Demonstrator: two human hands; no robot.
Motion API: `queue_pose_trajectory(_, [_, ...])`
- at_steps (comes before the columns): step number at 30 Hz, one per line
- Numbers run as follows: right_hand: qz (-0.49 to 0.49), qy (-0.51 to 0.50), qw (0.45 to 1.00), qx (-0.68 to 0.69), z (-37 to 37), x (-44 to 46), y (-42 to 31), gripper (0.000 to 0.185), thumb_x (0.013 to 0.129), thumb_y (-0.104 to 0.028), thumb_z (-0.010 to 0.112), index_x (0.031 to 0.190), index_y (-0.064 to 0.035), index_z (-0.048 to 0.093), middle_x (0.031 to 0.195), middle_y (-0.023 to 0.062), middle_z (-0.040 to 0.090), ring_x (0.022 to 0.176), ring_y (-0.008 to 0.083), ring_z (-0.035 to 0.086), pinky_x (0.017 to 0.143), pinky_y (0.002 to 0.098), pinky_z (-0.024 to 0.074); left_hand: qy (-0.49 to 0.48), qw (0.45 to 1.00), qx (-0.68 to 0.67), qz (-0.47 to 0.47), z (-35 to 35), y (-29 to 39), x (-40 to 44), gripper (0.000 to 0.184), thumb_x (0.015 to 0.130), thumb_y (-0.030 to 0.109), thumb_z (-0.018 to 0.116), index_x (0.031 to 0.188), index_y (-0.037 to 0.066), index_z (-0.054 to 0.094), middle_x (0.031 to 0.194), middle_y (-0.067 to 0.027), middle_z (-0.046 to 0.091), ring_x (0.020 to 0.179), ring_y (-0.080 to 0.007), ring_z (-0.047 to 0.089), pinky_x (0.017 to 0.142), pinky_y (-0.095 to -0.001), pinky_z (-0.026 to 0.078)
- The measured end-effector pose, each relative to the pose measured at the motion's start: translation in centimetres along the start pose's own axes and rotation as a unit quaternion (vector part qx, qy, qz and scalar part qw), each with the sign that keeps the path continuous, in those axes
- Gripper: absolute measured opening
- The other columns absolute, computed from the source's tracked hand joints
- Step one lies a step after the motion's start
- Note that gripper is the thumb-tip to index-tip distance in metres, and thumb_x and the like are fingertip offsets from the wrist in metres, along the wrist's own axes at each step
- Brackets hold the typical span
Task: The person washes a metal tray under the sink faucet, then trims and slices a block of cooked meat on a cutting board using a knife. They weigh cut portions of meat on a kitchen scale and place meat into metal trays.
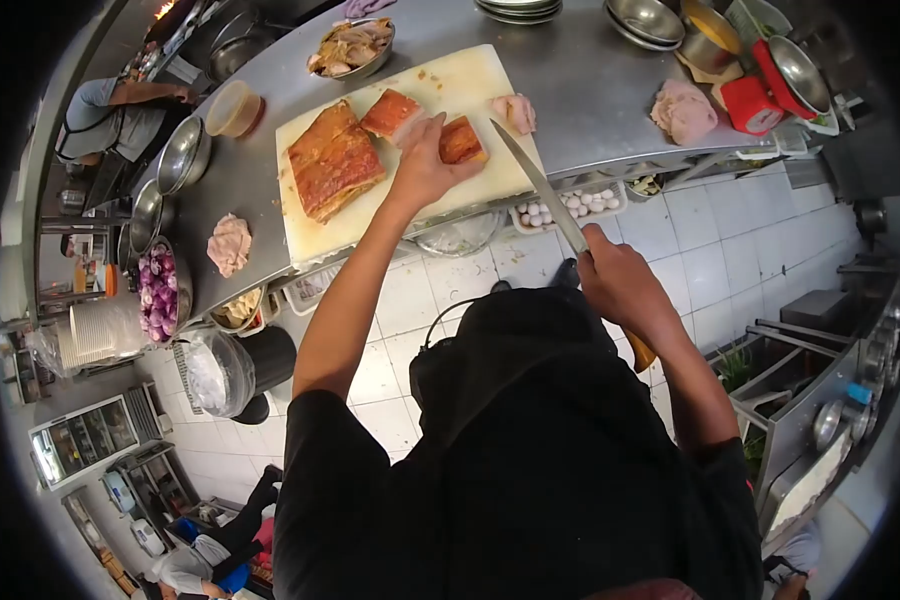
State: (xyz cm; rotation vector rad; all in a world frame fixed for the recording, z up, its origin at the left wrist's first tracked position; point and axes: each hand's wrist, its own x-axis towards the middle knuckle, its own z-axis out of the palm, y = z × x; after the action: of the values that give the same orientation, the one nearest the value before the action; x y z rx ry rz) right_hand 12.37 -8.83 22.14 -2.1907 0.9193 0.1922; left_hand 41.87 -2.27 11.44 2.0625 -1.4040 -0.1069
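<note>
On a white cutting board [440, 80] lie a large slab of browned, crisp-skinned meat [332, 160] and two smaller pieces. My left hand [425, 170] rests between the upper small piece [391, 115] and the right small piece [461, 142], its fingers spread and touching the meat. My right hand [620, 280] is wrapped round the handle of a long knife [545, 190], held off the board's right side with the blade pointing up and left. Near the knife tip, a pale meat piece [515, 112] sits at the board's right edge.
Metal bowls [184, 155] and a plastic tub [234, 109] stand left. A bowl of meat pieces [352, 48] is behind the board. Pale meat [683, 111] and a red scale [751, 105] lie right. Eggs [570, 208] sit below the counter. Another person [120, 115] works upper left.
</note>
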Motion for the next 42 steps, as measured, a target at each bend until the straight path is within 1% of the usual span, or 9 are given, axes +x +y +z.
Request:
queue_pose_trajectory(5, [-0.008,-0.004,1.000,-0.011,-0.3,0.4,-2.2,0.023,0.091,-0.013,0.045,0.105,0.0044,0.046,0.078,0.0312,0.062,0.079,0.0503,0.059,0.076,0.0589,0.0429,0.114,0.962,-0.186,-0.164,2.0,-0.7,1.5,0.038,0.082,0.025,0.067,0.107,-0.003,0.064,0.104,-0.0207,0.063,0.101,-0.0327,0.060,0.092,-0.0407,0.046])
queue_pose_trajectory(8, [0.004,-0.002,0.999,-0.039,-0.2,0.9,-2.9,0.024,0.091,-0.013,0.046,0.108,0.0042,0.047,0.077,0.0314,0.062,0.079,0.0499,0.060,0.077,0.0591,0.0439,0.169,0.962,-0.165,-0.137,3.7,0.0,1.7,0.024,0.084,0.019,0.062,0.095,-0.002,0.067,0.096,-0.0184,0.063,0.092,-0.0316,0.061,0.085,-0.0420,0.047])
queue_pose_trajectory(17, [-0.029,0.021,0.996,-0.088,0.3,2.2,-3.8,0.022,0.092,-0.014,0.046,0.109,0.0008,0.046,0.073,0.0280,0.062,0.073,0.0466,0.062,0.071,0.0567,0.0455,0.250,0.956,-0.098,-0.118,4.2,1.2,1.6,0.017,0.080,0.017,0.066,0.082,0.000,0.067,0.081,-0.0152,0.061,0.082,-0.0326,0.059,0.079,-0.0429,0.047])
queue_pose_trajectory(22, [0.019,-0.003,0.995,-0.095,-0.2,2.7,-4.6,0.024,0.094,-0.016,0.043,0.110,0.0012,0.047,0.069,0.0235,0.063,0.057,0.0371,0.063,0.062,0.0497,0.0507,0.272,0.954,-0.087,-0.092,4.1,1.5,1.4,0.015,0.078,0.016,0.067,0.081,0.001,0.067,0.080,-0.0144,0.061,0.084,-0.0332,0.057,0.079,-0.0440,0.046])
queue_pose_trajectory(28, [0.033,-0.025,0.994,-0.104,-0.9,3.0,-5.7,0.026,0.095,-0.016,0.041,0.112,0.0031,0.046,0.066,0.0220,0.062,0.052,0.0331,0.063,0.056,0.0463,0.0524,0.268,0.954,-0.084,-0.104,4.4,1.5,1.4,0.015,0.078,0.017,0.067,0.081,0.003,0.067,0.084,-0.0128,0.060,0.091,-0.0334,0.055,0.081,-0.0456,0.044])
queue_pose_trajectory(35, [0.018,-0.030,0.993,-0.108,-1.0,4.4,-6.2,0.024,0.095,-0.015,0.040,0.109,0.0045,0.045,0.065,0.0222,0.061,0.051,0.0329,0.063,0.052,0.0443,0.0522,0.258,0.957,-0.073,-0.108,4.5,1.7,1.4,0.015,0.079,0.018,0.067,0.084,0.004,0.067,0.090,-0.0112,0.059,0.094,-0.0325,0.054,0.083,-0.0445,0.043])
queue_pose_trajectory(38, [0.084,-0.100,0.991,-0.034,-2.2,6.4,-9.0,0.026,0.089,-0.010,0.044,0.108,0.0073,0.048,0.081,0.0291,0.065,0.062,0.0375,0.067,0.060,0.0453,0.0536,0.249,0.961,-0.064,-0.105,4.7,1.5,1.3,0.017,0.079,0.019,0.066,0.086,0.004,0.068,0.091,-0.0112,0.058,0.094,-0.0320,0.054,0.084,-0.0443,0.043])
queue_pose_trajectory(40, [0.035,-0.086,0.996,-0.010,-2.0,9.7,-9.0,0.022,0.085,-0.007,0.045,0.099,0.0094,0.052,0.073,0.0259,0.064,0.049,0.0302,0.064,0.049,0.0393,0.0528,0.263,0.959,-0.055,-0.092,4.7,1.6,1.3,0.017,0.080,0.019,0.066,0.086,0.003,0.068,0.088,-0.0128,0.059,0.090,-0.0325,0.054,0.083,-0.0436,0.044])
queue_pose_trajectory(42, [-0.049,-0.170,0.977,-0.117,-1.3,14.8,-7.8,0.021,0.083,-0.006,0.046,0.086,0.0118,0.056,0.066,0.0243,0.063,0.049,0.0295,0.065,0.049,0.0395,0.0538,0.277,0.957,-0.046,-0.077,4.5,1.7,1.4,0.018,0.081,0.018,0.065,0.087,0.002,0.068,0.085,-0.0145,0.059,0.086,-0.0330,0.055,0.082,-0.0430,0.045])
